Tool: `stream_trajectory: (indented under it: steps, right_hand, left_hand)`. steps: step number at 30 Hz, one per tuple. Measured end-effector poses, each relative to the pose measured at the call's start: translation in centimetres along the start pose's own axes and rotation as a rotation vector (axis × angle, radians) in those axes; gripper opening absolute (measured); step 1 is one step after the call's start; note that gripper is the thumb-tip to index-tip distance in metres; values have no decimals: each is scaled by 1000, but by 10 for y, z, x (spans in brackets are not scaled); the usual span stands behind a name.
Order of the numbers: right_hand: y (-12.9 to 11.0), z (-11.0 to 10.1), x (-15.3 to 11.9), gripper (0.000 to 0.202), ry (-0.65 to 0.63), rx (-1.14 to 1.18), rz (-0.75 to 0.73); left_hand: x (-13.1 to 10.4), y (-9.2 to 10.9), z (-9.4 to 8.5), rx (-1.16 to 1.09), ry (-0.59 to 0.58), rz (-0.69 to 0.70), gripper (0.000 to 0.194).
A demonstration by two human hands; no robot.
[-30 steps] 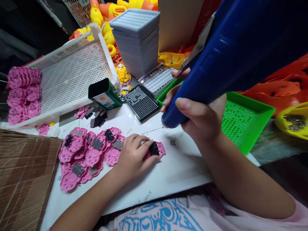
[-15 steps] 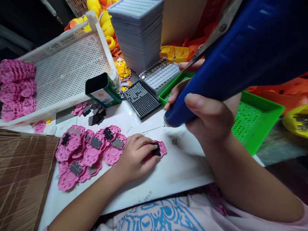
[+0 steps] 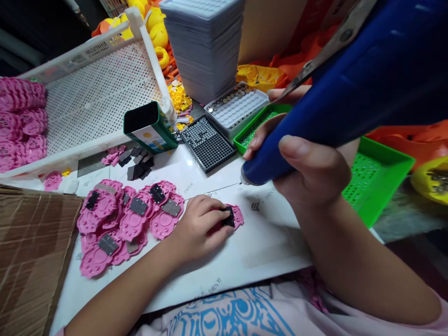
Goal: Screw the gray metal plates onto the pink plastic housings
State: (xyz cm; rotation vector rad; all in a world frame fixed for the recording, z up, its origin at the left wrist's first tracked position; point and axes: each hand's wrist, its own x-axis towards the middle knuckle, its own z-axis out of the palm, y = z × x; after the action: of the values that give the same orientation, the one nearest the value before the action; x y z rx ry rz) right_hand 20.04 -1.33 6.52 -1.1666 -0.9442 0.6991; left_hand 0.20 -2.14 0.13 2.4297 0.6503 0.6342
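Observation:
My left hand (image 3: 201, 224) curls over a pink plastic part (image 3: 238, 217) with a black cover piece (image 3: 229, 219) on it, holding it down on the white board. Much of that part is hidden under the fingers. In my right hand (image 3: 311, 172) is a blue electric screwdriver (image 3: 297, 130) with a metal lever along its side, the fingers wrapped round its body. Its thin tip points down and left, above the board and apart from the pink part. Left of my left hand lies a pile of pink parts (image 3: 131, 212) with black and grey covers.
Behind stand a black screw tray (image 3: 210, 149), a green tin (image 3: 149, 130), loose black covers (image 3: 140, 168), a stack of pale trays (image 3: 206, 51) and a white basket (image 3: 98, 102). Green trays (image 3: 374, 177) lie right, a cardboard box (image 3: 35, 247) left.
The camera view has shifted slightly. My right hand and the screwdriver appear a little farther right; my left hand stays on the pink part.

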Motion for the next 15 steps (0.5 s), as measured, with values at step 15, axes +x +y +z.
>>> stream_trajectory:
  steps: [15]
  right_hand:
    - [-3,10,8,22,107,371,-70]
  left_hand:
    - [-2,-2,2,-29,0,-21,13]
